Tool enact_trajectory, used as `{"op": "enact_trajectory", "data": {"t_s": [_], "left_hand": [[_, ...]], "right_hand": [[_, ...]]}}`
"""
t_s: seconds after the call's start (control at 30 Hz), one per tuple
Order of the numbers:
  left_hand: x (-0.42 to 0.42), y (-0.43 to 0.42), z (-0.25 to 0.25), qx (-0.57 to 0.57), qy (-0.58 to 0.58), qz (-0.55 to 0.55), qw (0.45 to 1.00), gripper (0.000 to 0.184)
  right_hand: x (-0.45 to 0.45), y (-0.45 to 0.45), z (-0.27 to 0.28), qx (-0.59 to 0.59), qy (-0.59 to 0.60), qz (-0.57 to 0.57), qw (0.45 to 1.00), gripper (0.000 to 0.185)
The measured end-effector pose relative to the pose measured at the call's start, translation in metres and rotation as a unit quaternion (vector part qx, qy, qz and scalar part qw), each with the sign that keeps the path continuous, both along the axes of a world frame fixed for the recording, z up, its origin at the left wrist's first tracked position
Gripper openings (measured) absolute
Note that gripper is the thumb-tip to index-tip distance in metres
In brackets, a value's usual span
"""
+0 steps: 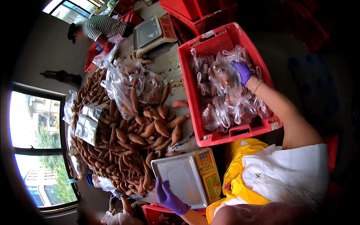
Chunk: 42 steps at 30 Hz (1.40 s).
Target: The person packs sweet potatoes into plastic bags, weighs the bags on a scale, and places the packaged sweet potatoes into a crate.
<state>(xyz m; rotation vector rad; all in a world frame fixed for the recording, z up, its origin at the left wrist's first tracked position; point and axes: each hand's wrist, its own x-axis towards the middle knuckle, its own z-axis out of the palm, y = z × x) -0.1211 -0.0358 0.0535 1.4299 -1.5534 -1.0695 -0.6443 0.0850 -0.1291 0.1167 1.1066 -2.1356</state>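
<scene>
My right hand [243, 73], in a purple glove, is inside a red crate [228, 140] with its fingers closed on a clear plastic bag of sweet potatoes [226, 75]. Several more knotted bags [221, 112] of the same kind fill the crate around it. My left hand [170, 198], also gloved in purple, is at the edge of a weighing scale's metal pan [180, 176]. Its fingers are stretched apart and hold nothing. Beside the scale lies a large heap of loose sweet potatoes [131, 150].
Clear plastic bags [123, 86] and a silvery sheet [88, 123] lie on the heap. A second scale [148, 32] stands beyond, near a co-worker in a striped top [107, 26]. Another person's gloved hand [118, 194] is at the heap's lower edge. Red crates [195, 11] are stacked behind.
</scene>
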Motion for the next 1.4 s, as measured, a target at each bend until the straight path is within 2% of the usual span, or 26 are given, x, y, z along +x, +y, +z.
{"op": "enact_trajectory", "data": {"t_s": [0.07,0.1,0.13,0.2,0.27,0.33,0.4,0.47,0.5,0.53,0.6,0.63,0.67,0.73,0.8,0.83,0.87,0.93,1.0,1.1,1.17,1.2,1.27,1.33,1.37,1.4], "left_hand": [[-0.09,-0.035,0.002,-0.041,0.023,-0.132,0.99,0.031],[-0.13,-0.052,-0.002,-0.037,-0.013,-0.217,0.975,0.036],[-0.175,-0.064,-0.016,0.002,0.044,-0.27,0.962,0.04],[-0.267,-0.089,-0.035,-0.037,-0.07,-0.393,0.916,0.055],[-0.356,-0.111,-0.076,-0.056,-0.117,-0.451,0.883,0.069],[-0.438,-0.136,-0.156,-0.219,-0.181,-0.459,0.842,0.082],[-0.507,-0.136,-0.18,-0.152,-0.285,-0.446,0.834,0.091],[-0.548,-0.134,-0.195,-0.1,-0.346,-0.394,0.846,0.099],[-0.558,-0.135,-0.21,-0.119,-0.336,-0.377,0.855,0.087],[-0.566,-0.136,-0.218,-0.122,-0.333,-0.38,0.854,0.087],[-0.572,-0.141,-0.235,-0.1,-0.389,-0.39,0.829,0.055],[-0.574,-0.165,-0.287,-0.127,-0.366,-0.413,0.824,0.027],[-0.573,-0.158,-0.277,-0.183,-0.332,-0.375,0.846,0.021],[-0.573,-0.161,-0.25,-0.153,-0.286,-0.378,0.867,0.023],[-0.564,-0.173,-0.226,-0.179,-0.201,-0.414,0.869,0.023],[-0.559,-0.177,-0.21,-0.201,-0.167,-0.413,0.873,0.022],[-0.553,-0.184,-0.197,-0.231,-0.177,-0.398,0.87,0.02],[-0.546,-0.199,-0.17,-0.154,-0.08,-0.437,0.882,0.019],[-0.546,-0.214,-0.158,-0.128,-0.05,-0.465,0.874,0.019],[-0.548,-0.199,-0.134,-0.15,-0.071,-0.46,0.872,0.022],[-0.552,-0.191,-0.141,-0.148,-0.086,-0.461,0.871,0.026],[-0.552,-0.185,-0.141,-0.167,-0.117,-0.474,0.857,0.028],[-0.549,-0.179,-0.165,-0.165,-0.189,-0.477,0.842,0.032],[-0.535,-0.182,-0.192,-0.182,-0.159,-0.486,0.84,0.039],[-0.523,-0.176,-0.185,-0.229,-0.196,-0.462,0.834,0.044],[-0.51,-0.172,-0.178,-0.228,-0.197,-0.456,0.837,0.044]], "right_hand": [[0.0,0.006,0.0,0.015,0.062,-0.014,0.998,0.026],[0.001,0.008,-0.001,0.019,0.068,-0.016,0.997,0.027],[0.001,0.013,-0.006,0.086,0.136,-0.018,0.987,0.027],[0.015,0.019,0.012,0.103,0.137,-0.004,0.985,0.025],[0.033,0.019,0.04,0.109,0.093,-0.026,0.989,0.023],[0.041,0.024,0.054,0.097,0.062,-0.024,0.993,0.019],[0.044,0.034,0.036,0.148,0.06,-0.003,0.987,0.027],[0.049,0.036,0.026,0.183,0.069,0.002,0.981,0.025],[0.05,0.038,0.021,0.187,0.042,0.006,0.981,0.024],[0.051,0.036,0.021,0.187,0.045,-0.001,0.981,0.023],[0.048,0.034,0.023,0.182,0.025,-0.015,0.983,0.022],[0.044,0.035,0.029,0.182,0.023,-0.019,0.983,0.022],[0.039,0.037,0.037,0.173,0.036,-0.022,0.984,0.022],[0.033,0.044,0.037,0.186,0.047,-0.034,0.981,0.02],[0.022,0.05,0.042,0.149,0.03,-0.045,0.987,0.023],[0.017,0.052,0.038,0.171,0.04,-0.078,0.981,0.026],[0.01,0.049,0.056,0.147,0.037,-0.087,0.985,0.028],[-0.004,0.042,0.064,0.074,0.019,-0.103,0.992,0.028],[-0.018,0.033,0.042,0.085,0.021,-0.121,0.989,0.026],[-0.041,-0.009,0.045,0.067,0.064,-0.155,0.984,0.019],[-0.062,-0.035,0.015,0.073,0.138,-0.146,0.977,0.022],[-0.07,-0.051,0.018,0.089,0.098,-0.133,0.982,0.023],[-0.09,-0.077,-0.031,0.25,0.209,-0.08,0.942,0.038],[-0.097,-0.087,-0.066,0.438,0.298,0.086,0.844,0.052],[-0.081,-0.084,-0.064,0.413,0.361,0.067,0.833,0.071],[-0.072,-0.08,-0.061,0.397,0.367,0.082,0.837,0.08]]}}
